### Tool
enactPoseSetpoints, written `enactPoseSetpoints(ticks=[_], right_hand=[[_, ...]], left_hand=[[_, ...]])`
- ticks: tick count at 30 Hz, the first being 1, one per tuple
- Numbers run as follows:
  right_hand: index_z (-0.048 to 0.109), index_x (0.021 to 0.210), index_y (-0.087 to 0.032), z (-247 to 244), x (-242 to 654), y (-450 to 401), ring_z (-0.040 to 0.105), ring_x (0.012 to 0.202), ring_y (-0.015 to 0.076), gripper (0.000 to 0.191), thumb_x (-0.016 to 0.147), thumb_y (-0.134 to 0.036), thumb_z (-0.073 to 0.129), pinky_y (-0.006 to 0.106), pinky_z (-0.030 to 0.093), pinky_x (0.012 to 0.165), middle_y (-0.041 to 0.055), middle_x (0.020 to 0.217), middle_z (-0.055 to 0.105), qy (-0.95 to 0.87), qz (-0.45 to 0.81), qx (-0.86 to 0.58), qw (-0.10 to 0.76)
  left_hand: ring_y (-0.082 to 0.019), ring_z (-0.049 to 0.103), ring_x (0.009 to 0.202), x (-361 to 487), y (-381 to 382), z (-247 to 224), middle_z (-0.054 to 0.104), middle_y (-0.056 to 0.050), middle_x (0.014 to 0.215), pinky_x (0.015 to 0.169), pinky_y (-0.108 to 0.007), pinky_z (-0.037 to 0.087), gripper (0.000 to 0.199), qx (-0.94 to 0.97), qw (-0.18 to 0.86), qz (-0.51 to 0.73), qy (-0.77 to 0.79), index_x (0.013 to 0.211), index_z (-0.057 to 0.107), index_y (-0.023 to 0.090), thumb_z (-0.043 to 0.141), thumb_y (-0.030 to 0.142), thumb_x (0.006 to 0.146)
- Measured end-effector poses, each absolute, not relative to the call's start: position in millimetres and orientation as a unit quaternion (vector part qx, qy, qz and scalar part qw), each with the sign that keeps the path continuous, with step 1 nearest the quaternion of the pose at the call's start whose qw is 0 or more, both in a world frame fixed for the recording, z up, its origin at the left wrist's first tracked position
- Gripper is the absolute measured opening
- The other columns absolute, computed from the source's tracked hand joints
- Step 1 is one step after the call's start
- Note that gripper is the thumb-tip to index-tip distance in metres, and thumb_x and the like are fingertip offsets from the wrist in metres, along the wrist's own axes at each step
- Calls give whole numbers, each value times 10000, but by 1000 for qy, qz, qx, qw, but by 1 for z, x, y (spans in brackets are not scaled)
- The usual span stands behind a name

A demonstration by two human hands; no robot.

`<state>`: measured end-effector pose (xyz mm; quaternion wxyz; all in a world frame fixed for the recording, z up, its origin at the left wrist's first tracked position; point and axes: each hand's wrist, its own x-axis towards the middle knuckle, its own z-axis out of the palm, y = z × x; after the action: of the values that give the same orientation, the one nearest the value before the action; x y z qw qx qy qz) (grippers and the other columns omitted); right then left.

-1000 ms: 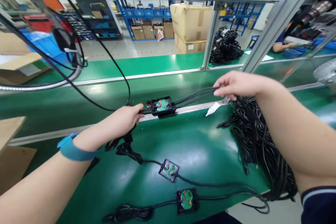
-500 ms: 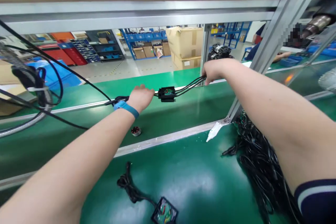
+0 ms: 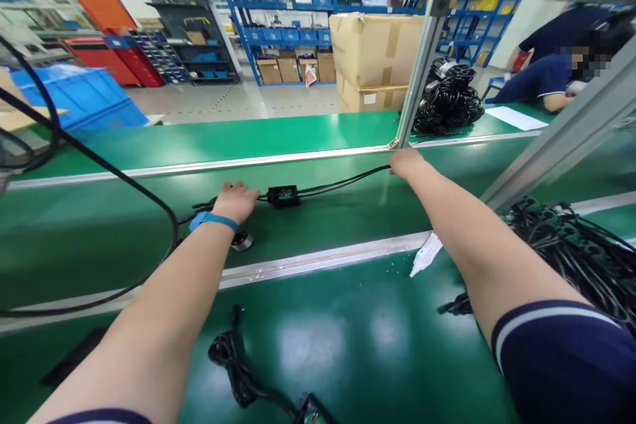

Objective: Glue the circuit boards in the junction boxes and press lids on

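A small open black box (image 3: 283, 196) with a green circuit board inside lies between my hands over the green middle strip. My left hand (image 3: 237, 201) is closed on the black cable at the box's left end. Black wires (image 3: 342, 182) run from its right side to my right hand (image 3: 406, 162), whose fingers are pinched round them near the metal post. A small round metal part (image 3: 242, 240) sits just below my left wrist. Nearer to me, a second black box (image 3: 312, 411) with a coiled cable (image 3: 233, 361) is partly cut off by the frame.
A metal post (image 3: 422, 73) stands beyond my right hand. A white tube (image 3: 426, 254) and a heap of black cables (image 3: 581, 252) lie to the right. Loose black cables (image 3: 114, 169) hang at the left. A person in dark blue (image 3: 531, 79) bends over the far bench.
The view has tilted and shifted. The black box and both hands are lower, down near the green strip, with the wires stretched straighter. Both hands still hold the cables.
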<state>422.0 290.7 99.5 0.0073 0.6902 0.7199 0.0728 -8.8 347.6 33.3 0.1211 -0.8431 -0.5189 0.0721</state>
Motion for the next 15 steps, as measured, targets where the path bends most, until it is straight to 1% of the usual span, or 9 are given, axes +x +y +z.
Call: enactPoseSetpoints(ticks=[2, 4, 6, 7, 8, 9, 11, 13, 15], right_hand=[[705, 787, -7, 84, 418, 278, 634, 972, 241, 338, 920, -313, 653, 390, 435, 880, 209, 864, 687, 705, 46, 704, 70], [709, 932, -28, 75, 409, 262, 592, 1082, 296, 236, 894, -259, 683, 456, 416, 943, 235, 1033, 675, 696, 38, 710, 99], [671, 1103, -52, 69, 395, 234, 530, 1191, 343, 278, 909, -250, 655, 499, 393, 984, 243, 1203, 618, 714, 45, 694, 75], [647, 1160, -71, 68, 385, 213, 511, 1215, 349, 303, 930, -267, 623, 501, 387, 993, 228, 1243, 598, 734, 41, 675, 55], [636, 1184, -93, 69, 376, 187, 512, 1212, 344, 311, 953, -295, 584, 492, 386, 996, 205, 1240, 599, 759, 30, 650, 27], [648, 1157, -111, 71, 365, 155, 536, 1169, 335, 304, 964, -329, 560, 485, 394, 983, 180, 1185, 622, 786, 5, 619, -1], [690, 1040, -163, 79, 345, 77, 570, 1077, 309, 295, 976, -393, 517, 477, 406, 964, 138, 1053, 651, 823, -86, 560, -39], [709, 840, -234, 85, 326, -10, 589, 889, 266, 324, 975, -442, 500, 462, 439, 886, 91, 834, 642, 842, -186, 504, -56], [705, 802, -264, 81, 307, -90, 576, 790, 234, 287, 976, -394, 518, 428, 464, 796, 65, 760, 629, 850, -253, 456, -68]], left_hand=[[-376, 512, 1207, -11, 350, 28, 697, -245, 1062, 1044, -568, 282, 216, -833, 112, 72, -537, 929, 695, 119, 506, 165, 835], [-414, 471, 1263, -10, 349, 27, 657, -288, 1153, 1071, -629, 228, 235, -822, 100, 81, -555, 965, 694, 82, 562, 218, 827], [-444, 448, 1285, -8, 342, 27, 609, -324, 1229, 1072, -658, 224, 350, -807, 85, 78, -579, 1085, 663, 31, 614, 242, 810], [-452, 431, 1300, -5, 336, 28, 572, -337, 1282, 1073, -662, 231, 443, -801, 80, 69, -589, 1183, 616, 4, 625, 246, 812], [-458, 403, 1323, -3, 327, 30, 520, -347, 1348, 1076, -658, 237, 538, -796, 80, 58, -597, 1287, 540, -21, 617, 248, 828], [-465, 369, 1349, 0, 316, 33, 459, -353, 1409, 1082, -646, 244, 603, -797, 81, 40, -597, 1366, 456, -43, 591, 255, 859], [-465, 335, 1375, 6, 286, 40, 386, -335, 1475, 1089, -601, 274, 612, -816, 85, -3, -571, 1431, 357, -54, 483, 292, 943], [-414, 418, 1339, 9, 242, 49, 474, -274, 1431, 1079, -530, 338, 543, -846, 60, -48, -528, 1390, 434, -19, 391, 348, 993], [-318, 547, 1234, 7, 186, 56, 613, -190, 1310, 1056, -456, 408, 479, -879, -11, -74, -471, 1306, 548, 65, 379, 392, 999]])
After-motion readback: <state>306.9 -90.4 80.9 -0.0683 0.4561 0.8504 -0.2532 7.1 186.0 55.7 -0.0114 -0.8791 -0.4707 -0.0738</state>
